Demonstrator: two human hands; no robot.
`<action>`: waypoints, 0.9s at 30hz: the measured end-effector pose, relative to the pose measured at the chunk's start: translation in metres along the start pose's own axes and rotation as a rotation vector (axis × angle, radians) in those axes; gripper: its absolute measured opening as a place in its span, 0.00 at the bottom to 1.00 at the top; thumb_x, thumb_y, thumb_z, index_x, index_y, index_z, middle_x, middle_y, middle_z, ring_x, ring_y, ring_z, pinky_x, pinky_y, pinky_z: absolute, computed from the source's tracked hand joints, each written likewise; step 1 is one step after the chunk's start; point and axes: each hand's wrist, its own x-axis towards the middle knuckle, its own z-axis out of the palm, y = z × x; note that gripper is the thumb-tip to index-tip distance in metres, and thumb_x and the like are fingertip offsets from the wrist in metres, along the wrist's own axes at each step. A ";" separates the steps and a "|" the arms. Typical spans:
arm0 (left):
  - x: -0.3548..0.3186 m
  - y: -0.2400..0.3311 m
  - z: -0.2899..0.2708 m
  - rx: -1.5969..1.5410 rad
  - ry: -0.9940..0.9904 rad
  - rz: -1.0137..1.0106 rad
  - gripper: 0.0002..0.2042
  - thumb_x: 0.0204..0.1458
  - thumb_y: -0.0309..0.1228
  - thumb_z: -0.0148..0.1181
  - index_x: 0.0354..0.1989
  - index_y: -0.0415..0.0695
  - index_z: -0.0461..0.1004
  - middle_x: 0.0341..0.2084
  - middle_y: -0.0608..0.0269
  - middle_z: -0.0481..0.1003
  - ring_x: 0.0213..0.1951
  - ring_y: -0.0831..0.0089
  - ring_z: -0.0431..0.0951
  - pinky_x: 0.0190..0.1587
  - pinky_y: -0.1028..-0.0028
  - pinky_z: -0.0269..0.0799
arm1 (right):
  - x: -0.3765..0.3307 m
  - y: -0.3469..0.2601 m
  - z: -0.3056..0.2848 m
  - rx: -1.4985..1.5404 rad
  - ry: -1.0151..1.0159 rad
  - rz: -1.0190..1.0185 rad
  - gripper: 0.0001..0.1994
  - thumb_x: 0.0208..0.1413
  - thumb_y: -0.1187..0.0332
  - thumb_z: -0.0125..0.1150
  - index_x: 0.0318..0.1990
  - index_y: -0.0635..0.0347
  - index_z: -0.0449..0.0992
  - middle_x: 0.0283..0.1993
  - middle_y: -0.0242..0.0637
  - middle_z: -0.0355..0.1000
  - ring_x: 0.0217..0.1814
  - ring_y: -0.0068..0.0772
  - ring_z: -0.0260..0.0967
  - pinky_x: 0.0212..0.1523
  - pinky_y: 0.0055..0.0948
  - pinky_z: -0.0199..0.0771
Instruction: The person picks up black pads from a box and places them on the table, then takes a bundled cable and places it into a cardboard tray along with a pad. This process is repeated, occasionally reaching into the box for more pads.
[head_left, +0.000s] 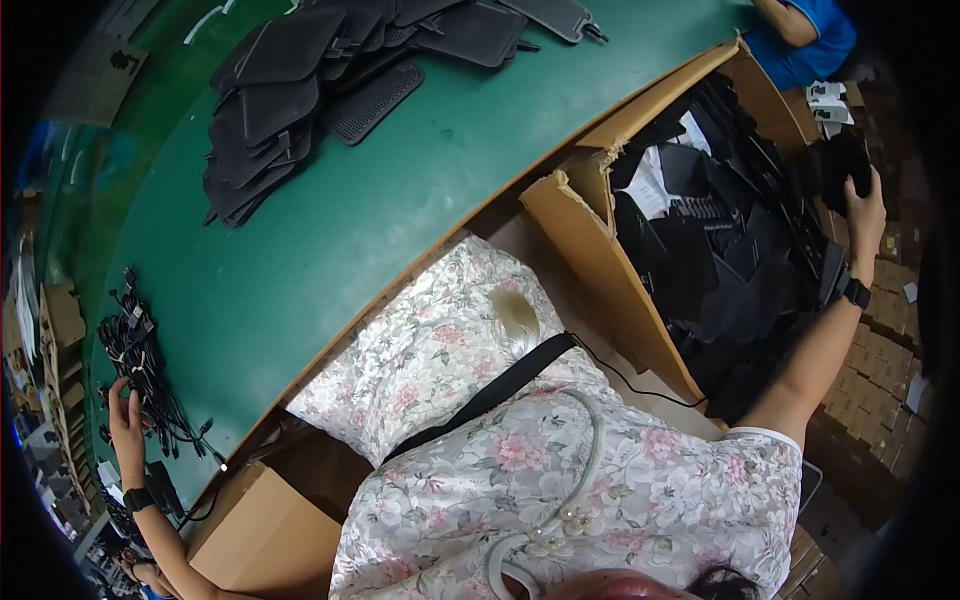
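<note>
Two hands apart: right hand [862, 205] fingers gripping black parts [838, 160] over carton [600, 270]; left hand [125, 415] fingers spread on cables [140, 365].

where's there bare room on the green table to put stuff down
The widest bare stretch of the green table runs through its middle, between the pile of black pads at the far end and the bundle of black cables by the left hand. The cardboard box beside the right hand is crammed full.

green worktable [420, 190], brick-patterned floor [880, 370]
</note>
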 end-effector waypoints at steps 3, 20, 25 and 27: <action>0.005 -0.009 0.002 -0.021 0.007 0.013 0.14 0.60 0.35 0.46 0.53 0.50 0.63 0.18 0.70 0.63 0.17 0.84 0.64 0.19 0.83 0.59 | 0.015 -0.030 -0.006 0.218 0.110 -0.048 0.26 0.51 0.54 0.58 0.56 0.51 0.65 0.46 0.50 0.71 0.48 0.49 0.69 0.45 0.41 0.70; 0.002 0.003 0.006 -0.063 0.018 -0.036 0.13 0.60 0.34 0.46 0.52 0.49 0.62 0.18 0.73 0.60 0.18 0.86 0.60 0.21 0.84 0.57 | 0.081 -0.233 0.095 1.519 -0.418 0.151 0.30 0.42 0.57 0.69 0.51 0.66 0.67 0.41 0.38 0.72 0.41 0.26 0.69 0.39 0.21 0.69; 0.007 0.003 0.009 -0.091 -0.003 -0.015 0.12 0.59 0.33 0.46 0.51 0.50 0.62 0.18 0.73 0.60 0.18 0.85 0.60 0.20 0.83 0.57 | 0.083 -0.258 0.130 1.236 -0.662 -0.026 0.28 0.45 0.50 0.64 0.45 0.67 0.72 0.36 0.39 0.73 0.38 0.27 0.70 0.38 0.22 0.70; 0.004 0.001 0.009 -0.095 -0.003 -0.030 0.12 0.59 0.33 0.46 0.51 0.50 0.62 0.18 0.73 0.60 0.18 0.85 0.60 0.20 0.83 0.57 | 0.079 -0.271 0.118 1.013 -0.551 -0.136 0.29 0.46 0.47 0.62 0.44 0.68 0.72 0.35 0.41 0.73 0.38 0.31 0.70 0.39 0.26 0.70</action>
